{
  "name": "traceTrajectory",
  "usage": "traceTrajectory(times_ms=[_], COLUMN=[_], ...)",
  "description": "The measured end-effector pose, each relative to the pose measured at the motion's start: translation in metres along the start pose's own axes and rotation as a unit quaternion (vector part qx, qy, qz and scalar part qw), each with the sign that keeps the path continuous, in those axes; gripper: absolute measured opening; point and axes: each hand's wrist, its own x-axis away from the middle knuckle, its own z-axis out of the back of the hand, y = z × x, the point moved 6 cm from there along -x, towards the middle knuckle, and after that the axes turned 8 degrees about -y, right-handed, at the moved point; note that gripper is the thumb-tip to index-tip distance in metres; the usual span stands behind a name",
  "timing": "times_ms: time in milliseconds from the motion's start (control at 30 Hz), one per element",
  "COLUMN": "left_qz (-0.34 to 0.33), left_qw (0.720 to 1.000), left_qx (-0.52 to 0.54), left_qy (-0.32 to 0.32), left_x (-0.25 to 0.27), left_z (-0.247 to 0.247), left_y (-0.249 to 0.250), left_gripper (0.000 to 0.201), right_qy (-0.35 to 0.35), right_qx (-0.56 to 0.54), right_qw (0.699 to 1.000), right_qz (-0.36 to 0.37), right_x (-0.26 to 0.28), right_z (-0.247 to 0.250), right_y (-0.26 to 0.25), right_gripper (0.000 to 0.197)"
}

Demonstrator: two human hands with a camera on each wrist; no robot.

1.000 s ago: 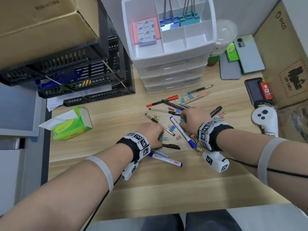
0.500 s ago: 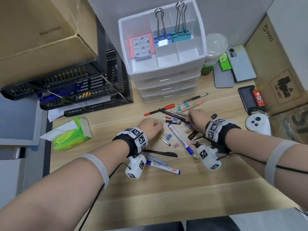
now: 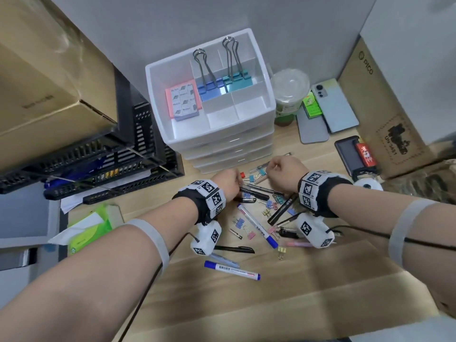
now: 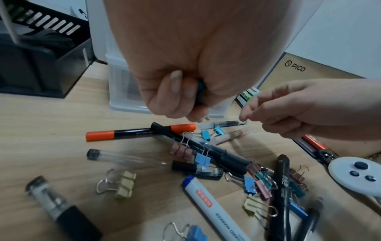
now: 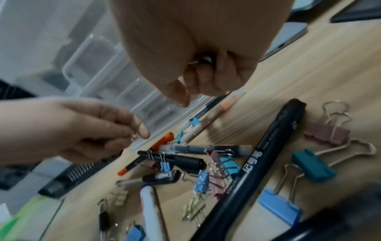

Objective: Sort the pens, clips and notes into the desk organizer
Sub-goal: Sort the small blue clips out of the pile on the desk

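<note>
The white desk organizer (image 3: 267, 104) stands at the back of the desk; its top tray holds a pad of notes (image 3: 182, 99), blue clips (image 3: 209, 85) and teal clips (image 3: 237, 80). Pens, markers and small binder clips lie scattered in front of it, among them an orange-capped marker (image 4: 140, 132) and a blue-and-white marker (image 3: 256, 225). My left hand (image 3: 229, 183) hovers over the pile, fingers curled round a teal binder clip (image 4: 199, 86). My right hand (image 3: 278, 169) hovers beside it, fist curled on a binder clip whose wire loop (image 5: 203, 60) shows in the palm.
A black file tray (image 3: 98, 164) under a cardboard box (image 3: 49, 82) stands left, a green tissue box (image 3: 88, 230) in front of it. A lidded cup (image 3: 288, 95), phones (image 3: 335, 104), a white controller (image 3: 367, 186) and a PICO box (image 3: 385, 107) crowd the right.
Both hands have moved away from me across the pile toward the organizer and lifted off the desk with fingers curled. The head view has tilted up.
</note>
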Motion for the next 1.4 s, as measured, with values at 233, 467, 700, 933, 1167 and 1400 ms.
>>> traceTrajectory(times_ms=[233,467,700,933,1167,1400], left_qz=[-0.031,-0.069,-0.076,-0.083,-0.058,-0.057], left_qw=[0.998,0.988,0.98,0.969,0.981,0.997], left_qx=[-0.056,-0.135,-0.18,-0.228,-0.185,-0.06], left_qy=[0.001,0.028,0.039,0.039,0.028,0.007], left_x=[-0.018,-0.035,-0.044,-0.05,-0.042,-0.03], left_z=[0.007,-0.001,-0.005,-0.006,-0.006,-0.007], left_y=[0.006,0.017,0.018,0.02,0.02,0.012], left_gripper=[0.018,0.032,0.037,0.028,0.033,0.038], right_qy=[0.018,0.002,-0.019,-0.022,-0.062,-0.03], right_qx=[0.22,0.254,0.278,0.296,0.225,-0.107], right_qw=[0.975,0.967,0.957,0.951,0.971,0.993], right_qz=[-0.018,0.015,0.084,0.083,0.058,-0.043], right_x=[-0.025,-0.031,-0.035,-0.043,-0.04,-0.024], right_z=[-0.002,-0.005,-0.015,-0.016,-0.008,0.015], right_y=[-0.007,-0.004,-0.008,-0.006,0.001,0.02], right_gripper=[0.022,0.008,0.035,0.03,0.014,0.026])
